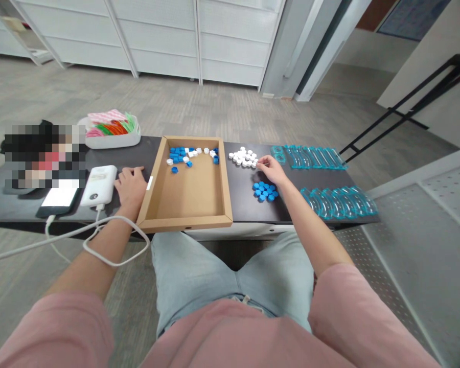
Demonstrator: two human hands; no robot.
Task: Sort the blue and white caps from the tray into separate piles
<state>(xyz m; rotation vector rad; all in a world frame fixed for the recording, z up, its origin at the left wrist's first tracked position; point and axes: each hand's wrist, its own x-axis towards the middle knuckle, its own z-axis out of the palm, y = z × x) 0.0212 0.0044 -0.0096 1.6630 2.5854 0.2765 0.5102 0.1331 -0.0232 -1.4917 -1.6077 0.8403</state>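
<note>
My right hand (272,169) is at the right edge of a pile of white hexagonal pieces (244,157), its thumb and fingers pinched on a white piece there. Just below this hand lies a cluster of blue hexagonal pieces (264,191). A shallow cardboard box (193,197) stands to the left of the piles. Several blue and white pieces (180,154) are scattered inside it, mostly along its far side. My left hand (132,186) rests on the table by the box's left wall, fingers spread and holding nothing.
Teal clear plastic pieces lie in a far row (314,157) and a near row (339,203) at right. Left of the box are a white power bank (99,185), a phone (61,197), looping white cables (117,265) and a white tray (115,140) of colourful strips.
</note>
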